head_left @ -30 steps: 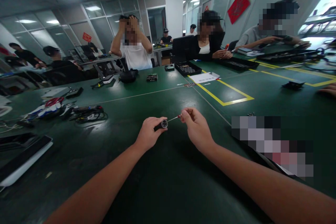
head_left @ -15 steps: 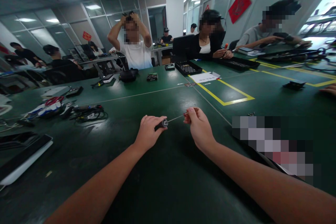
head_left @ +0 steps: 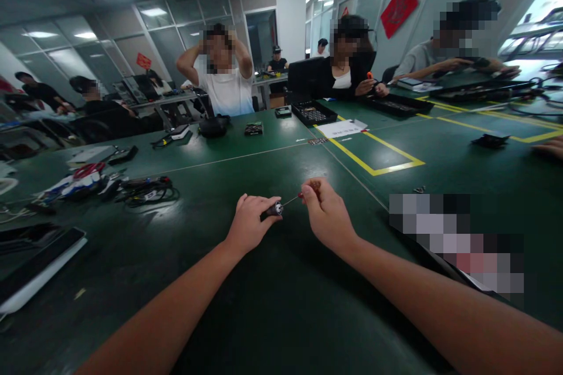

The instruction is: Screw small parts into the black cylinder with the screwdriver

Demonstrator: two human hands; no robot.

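Between the thumb and fingers of my left hand point(head_left: 248, 224) is a short black cylindrical part point(head_left: 271, 211), its pale, detailed end facing right. My right hand point(head_left: 329, 214) is closed around the reddish handle of a screwdriver point(head_left: 291, 201). The thin metal shaft runs left and slightly down, and its tip meets the cylinder's end or lies just in front of it; I cannot tell which. Both hands are over the green tabletop point(head_left: 246, 316), close together near the middle of the view. My left palm hides the cylinder's far end.
Cables point(head_left: 147, 190) and a black-and-white device point(head_left: 44, 269) lie at left. At right are small metal bits point(head_left: 419, 189) and a blurred-out item point(head_left: 457, 246). Farther back are a black parts tray point(head_left: 314, 112), a paper sheet point(head_left: 342, 129) and yellow tape point(head_left: 398, 166). Several people sit across the table.
My right hand has shifted slightly left toward the cylinder, and less of the screwdriver's shaft shows. More of its reddish handle is visible. My left hand stays nearly still.
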